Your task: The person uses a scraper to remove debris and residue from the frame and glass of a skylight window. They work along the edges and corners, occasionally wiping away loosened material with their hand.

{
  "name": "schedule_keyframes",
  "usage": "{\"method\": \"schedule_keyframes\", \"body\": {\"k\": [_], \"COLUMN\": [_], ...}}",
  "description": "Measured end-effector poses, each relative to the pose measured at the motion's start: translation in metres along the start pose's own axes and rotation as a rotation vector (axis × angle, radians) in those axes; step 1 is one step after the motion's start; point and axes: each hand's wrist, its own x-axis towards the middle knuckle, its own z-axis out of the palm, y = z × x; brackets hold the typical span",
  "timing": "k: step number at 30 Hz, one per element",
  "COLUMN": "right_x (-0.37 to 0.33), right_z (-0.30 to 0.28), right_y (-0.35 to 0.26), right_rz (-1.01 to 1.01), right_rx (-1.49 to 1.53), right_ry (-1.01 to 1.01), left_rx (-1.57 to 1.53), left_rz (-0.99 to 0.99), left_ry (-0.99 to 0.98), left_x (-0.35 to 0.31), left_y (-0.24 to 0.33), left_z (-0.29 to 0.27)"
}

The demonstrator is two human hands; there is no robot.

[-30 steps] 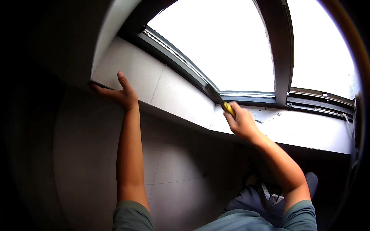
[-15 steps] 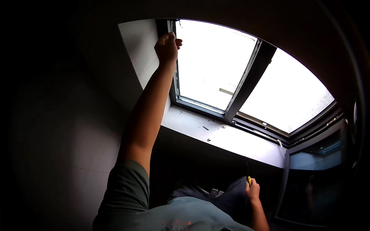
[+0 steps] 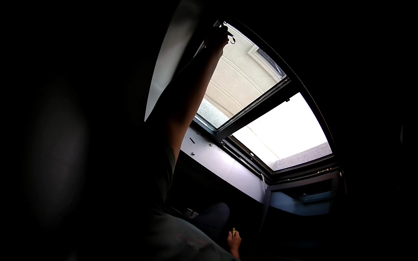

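Note:
My left arm is raised to the upper corner of the window's left pane. The left hand is a dark silhouette, fingers closed at the edge of the dark window frame. A thin dark strip, curled at its end, sticks out beside the fingers and appears to be pinched in them. Low down, beside my raised knee, my right hand is closed around a slim yellow-handled tool. Its tip is lost in the dark.
A pale sill under the window bears several small dark scraps. The right pane lies beyond the dark middle bar. An opened framed sash leans in at the lower right. A light wall reveal borders the left side.
The view has tilted and darkened, and a building facade now shows through the glass. My left hand has gone to the pane's top corner, where the curled strip hangs out. The right hand still grips the tool.

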Motion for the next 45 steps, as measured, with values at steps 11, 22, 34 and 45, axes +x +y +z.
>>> {"method": "schedule_keyframes", "body": {"k": [11,22,34,45], "right_x": [0.031,0.028,0.020,0.069], "right_z": [0.008,0.019,0.019,-0.042], "right_y": [-0.047,-0.099,-0.144,-0.197], "right_rz": [-0.194,-0.293,-0.332,-0.279], "right_rx": [-0.009,0.116,0.021,-0.152], "right_ry": [-0.085,-0.144,-0.205,-0.101], "left_rx": [0.959,1.517,1.507,1.271], "left_rz": [0.003,-0.324,-0.258,0.380], "left_ry": [-0.418,-0.513,-0.464,-0.464], "left_x": [-0.141,-0.328,-0.354,-0.309], "left_y": [-0.063,-0.159,-0.142,-0.217], "left_z": [-0.164,-0.479,-0.566,-0.372]}}
